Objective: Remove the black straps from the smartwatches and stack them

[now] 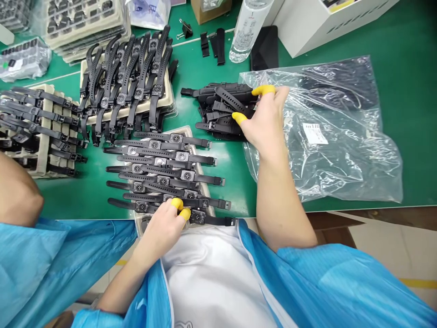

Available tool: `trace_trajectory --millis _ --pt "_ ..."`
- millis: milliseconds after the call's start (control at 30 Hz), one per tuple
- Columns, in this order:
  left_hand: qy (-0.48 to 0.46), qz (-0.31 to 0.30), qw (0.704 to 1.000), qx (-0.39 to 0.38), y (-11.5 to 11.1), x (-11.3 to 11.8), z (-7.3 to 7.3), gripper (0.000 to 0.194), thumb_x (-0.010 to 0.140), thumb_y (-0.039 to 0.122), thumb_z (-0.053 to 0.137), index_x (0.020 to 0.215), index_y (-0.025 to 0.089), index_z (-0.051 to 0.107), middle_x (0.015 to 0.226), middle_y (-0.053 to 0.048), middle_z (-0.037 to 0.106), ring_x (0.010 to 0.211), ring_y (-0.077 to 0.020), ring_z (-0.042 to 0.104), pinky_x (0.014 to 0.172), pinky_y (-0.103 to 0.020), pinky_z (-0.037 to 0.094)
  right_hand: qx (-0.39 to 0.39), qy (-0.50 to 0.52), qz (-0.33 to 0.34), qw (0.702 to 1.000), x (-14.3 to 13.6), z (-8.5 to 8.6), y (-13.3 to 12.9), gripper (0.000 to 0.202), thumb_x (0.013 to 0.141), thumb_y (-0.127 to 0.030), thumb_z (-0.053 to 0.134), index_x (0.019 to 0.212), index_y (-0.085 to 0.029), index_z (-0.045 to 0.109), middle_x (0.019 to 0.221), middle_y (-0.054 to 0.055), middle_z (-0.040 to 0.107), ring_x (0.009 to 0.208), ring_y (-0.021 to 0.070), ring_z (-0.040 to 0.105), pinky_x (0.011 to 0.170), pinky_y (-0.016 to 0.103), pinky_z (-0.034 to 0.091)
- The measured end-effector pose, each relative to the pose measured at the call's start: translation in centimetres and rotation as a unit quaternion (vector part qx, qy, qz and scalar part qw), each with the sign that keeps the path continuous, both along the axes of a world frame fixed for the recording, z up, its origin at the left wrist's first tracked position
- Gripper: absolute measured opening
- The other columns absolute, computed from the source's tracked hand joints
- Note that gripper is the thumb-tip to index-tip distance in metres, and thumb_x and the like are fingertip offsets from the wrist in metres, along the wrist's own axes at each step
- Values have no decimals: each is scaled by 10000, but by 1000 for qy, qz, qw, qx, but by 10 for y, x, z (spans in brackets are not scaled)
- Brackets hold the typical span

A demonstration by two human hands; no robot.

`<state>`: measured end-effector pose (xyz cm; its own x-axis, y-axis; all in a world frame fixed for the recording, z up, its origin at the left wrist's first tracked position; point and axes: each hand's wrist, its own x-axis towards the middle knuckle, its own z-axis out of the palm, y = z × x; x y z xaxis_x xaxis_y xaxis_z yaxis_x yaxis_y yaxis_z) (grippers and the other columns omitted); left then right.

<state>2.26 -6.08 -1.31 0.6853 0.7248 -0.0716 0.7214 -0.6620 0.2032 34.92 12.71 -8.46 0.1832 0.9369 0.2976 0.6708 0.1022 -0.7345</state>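
My left hand (164, 228), with yellow finger cots on thumb and finger, is closed at the near edge of a tray (187, 132). Its fingertips pinch the end of a smartwatch (198, 217) lying face down there; the exact grip is partly hidden. Rows of smartwatches with black straps cover this tray. My right hand (266, 120), also in yellow finger cots, reaches over a pile of loose black watch straps (221, 107). Its thumb and forefinger are spread apart at the pile's right side. I see nothing clearly held between them.
A clear plastic bag (344, 150) lies right of the pile. Further back stand a water bottle (248, 29), a dark phone-like slab (265, 48) and a white box (307, 27). More watch-filled trays (128, 111) are at left, beside another person's bare arm (17, 191).
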Motion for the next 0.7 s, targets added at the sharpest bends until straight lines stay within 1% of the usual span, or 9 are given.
trace_trajectory --millis 67,167,200,267,333,400,467,567,700 --pt "-25 3 999 39 -2 1 -3 200 984 93 491 1032 172 669 1022 -109 614 870 -233 559 748 -359 538 -17 -23 -10 1000 -2 4 -1 573 911 -376 750 1380 -234 453 1398 193 417 1349 389 410 1156 594 365" --pt "-84 47 987 126 -9 -2 -2 94 978 169 623 1070 152 634 1099 -151 621 975 -266 579 822 -402 552 -38 -60 -19 997 -3 8 -2 584 916 -387 741 1406 -252 452 1394 170 442 1353 381 421 1159 589 390" --pt "-97 64 983 140 -12 -5 1 90 967 175 655 1048 155 622 1076 -145 625 972 -265 582 822 -397 551 -41 -66 -21 997 -3 8 -2 583 915 -390 740 1408 -260 457 1389 162 447 1344 380 438 1150 588 408" --pt "-95 76 984 134 -20 -12 8 83 948 150 681 978 174 607 989 -108 636 903 -242 578 784 -369 541 -40 -66 -26 997 -2 5 0 583 912 -395 738 1412 -272 464 1385 151 446 1304 378 494 1118 582 452" --pt "-46 65 990 115 -29 -19 16 72 945 117 657 943 176 616 961 -97 657 867 -236 575 751 -361 527 -38 -58 -29 997 0 0 2 596 911 -398 737 1423 -275 459 1389 149 438 1253 374 550 1078 574 491" --pt "34 55 991 115 -38 -24 21 56 948 113 623 940 158 656 1001 -125 680 904 -266 588 743 -383 520 -37 -51 -29 998 4 -4 4 622 901 -407 746 1433 -270 454 1391 153 433 1227 382 578 1043 576 515" --pt "115 54 985 118 -43 -24 22 83 944 133 621 908 142 694 1021 -154 687 931 -297 596 725 -403 509 -37 -48 -23 998 7 -7 5 641 882 -415 765 1427 -261 464 1385 155 433 1226 397 585 1023 584 524" --pt "194 63 975 88 -43 -17 22 107 913 148 672 816 147 719 946 -149 681 905 -311 603 712 -417 494 -37 -46 -6 998 10 -8 4 619 854 -415 794 1380 -255 509 1385 148 439 1183 377 609 1007 567 538" --pt "236 79 967 56 -37 -2 24 103 869 149 716 767 151 730 798 -111 643 826 -298 599 686 -416 483 -44 -60 19 997 12 -5 1 468 840 -380 801 1234 -233 598 1384 135 464 1072 330 648 964 543 561"
